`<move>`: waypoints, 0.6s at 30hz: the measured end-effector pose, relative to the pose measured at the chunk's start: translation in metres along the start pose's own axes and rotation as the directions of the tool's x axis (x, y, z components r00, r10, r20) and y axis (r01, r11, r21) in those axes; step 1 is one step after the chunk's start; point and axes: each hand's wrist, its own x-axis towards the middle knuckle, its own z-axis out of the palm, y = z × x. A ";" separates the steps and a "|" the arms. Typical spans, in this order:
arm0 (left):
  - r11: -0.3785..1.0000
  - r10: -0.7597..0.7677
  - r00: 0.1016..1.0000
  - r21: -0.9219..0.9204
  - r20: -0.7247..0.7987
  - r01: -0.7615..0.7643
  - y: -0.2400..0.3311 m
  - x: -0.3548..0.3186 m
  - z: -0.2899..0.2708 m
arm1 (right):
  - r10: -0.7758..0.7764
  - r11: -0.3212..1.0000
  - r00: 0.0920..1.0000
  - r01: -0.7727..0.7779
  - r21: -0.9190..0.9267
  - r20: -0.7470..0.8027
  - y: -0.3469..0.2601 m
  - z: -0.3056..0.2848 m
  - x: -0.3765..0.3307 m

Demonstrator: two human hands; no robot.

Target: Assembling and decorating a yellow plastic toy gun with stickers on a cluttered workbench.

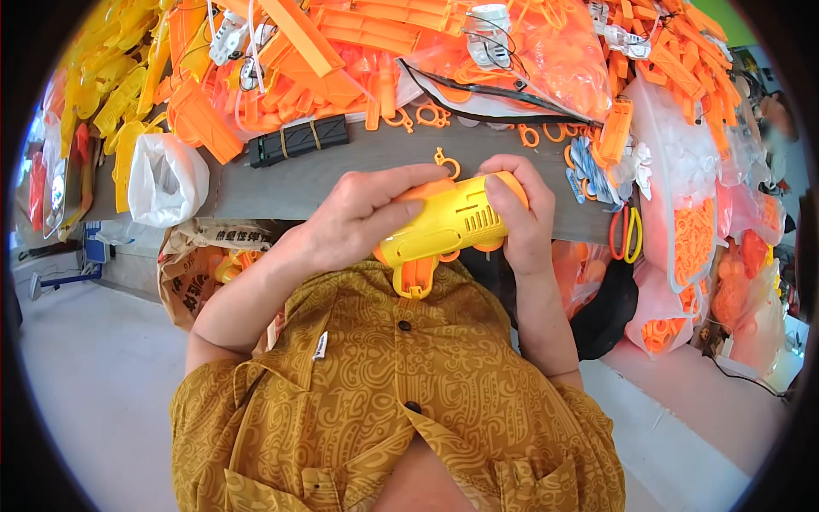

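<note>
Between my two hands is a yellow plastic toy gun [448, 220] with orange parts, vent slots on its side and a grip hanging down toward my lap. My left hand [363, 213] is closed round its left end, with the fingers over the top. My right hand [522, 205] grips the rounded right end, the thumb pressed on the slotted side. The gun is held just off the table's front edge, and my palms hide parts of both ends. A small orange ring piece [447, 162] lies on the table just beyond it.
The grey table [264, 183] bears heaps of orange parts [367, 43] and yellow parts [119, 94]. A white bag [166, 179] stands at its left edge, near a black banded block [299, 141]. Red- and yellow-handled scissors [627, 235] hang at the right edge. Bags of small orange pieces [693, 243] are beyond.
</note>
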 end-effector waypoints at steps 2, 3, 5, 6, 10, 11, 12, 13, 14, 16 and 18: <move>0.955 0.162 0.986 0.255 -0.025 -0.150 -0.003 -0.005 0.007 | 0.014 0.998 1.000 -0.013 -0.063 0.008 0.002 -0.001 0.000; 0.823 0.322 0.947 0.495 -0.004 -0.278 -0.005 -0.006 0.009 | 0.017 0.998 1.000 -0.016 -0.063 0.008 0.003 0.000 0.000; 0.704 0.413 0.910 0.622 0.033 -0.342 -0.012 -0.004 0.016 | -0.019 0.998 1.000 0.018 -0.068 -0.019 0.004 0.005 -0.001; 0.634 0.472 0.882 0.692 0.006 -0.344 -0.014 -0.003 0.022 | -0.015 0.998 1.000 0.014 -0.068 -0.020 0.005 0.007 -0.001; 0.550 0.556 0.831 0.757 -0.016 -0.353 -0.022 -0.003 0.028 | 0.037 0.999 0.998 -0.037 0.000 -0.050 0.007 0.011 -0.002; 0.553 0.554 0.832 0.755 -0.017 -0.353 -0.023 -0.004 0.028 | 0.038 0.999 0.998 -0.038 -0.002 -0.056 0.008 0.012 -0.002; 0.549 0.545 0.838 0.755 0.001 -0.358 -0.024 -0.005 0.027 | 0.042 0.999 0.997 -0.042 -0.003 -0.057 0.008 0.012 -0.003; 0.544 0.537 0.843 0.756 0.020 -0.364 -0.024 -0.005 0.027 | 0.045 0.999 0.997 -0.045 -0.013 -0.064 0.008 0.011 -0.004; 0.544 0.537 0.843 0.756 0.019 -0.364 -0.025 -0.005 0.026 | 0.045 0.999 0.997 -0.046 -0.021 -0.069 0.008 0.012 -0.004; 0.552 0.528 0.849 0.746 0.032 -0.372 -0.026 -0.003 0.024 | 0.045 0.999 0.997 -0.047 -0.020 -0.065 0.011 0.011 -0.002; 0.568 0.527 0.850 0.733 0.026 -0.375 -0.025 0.000 0.022 | 0.047 0.999 0.997 -0.048 -0.020 -0.069 0.012 0.007 0.001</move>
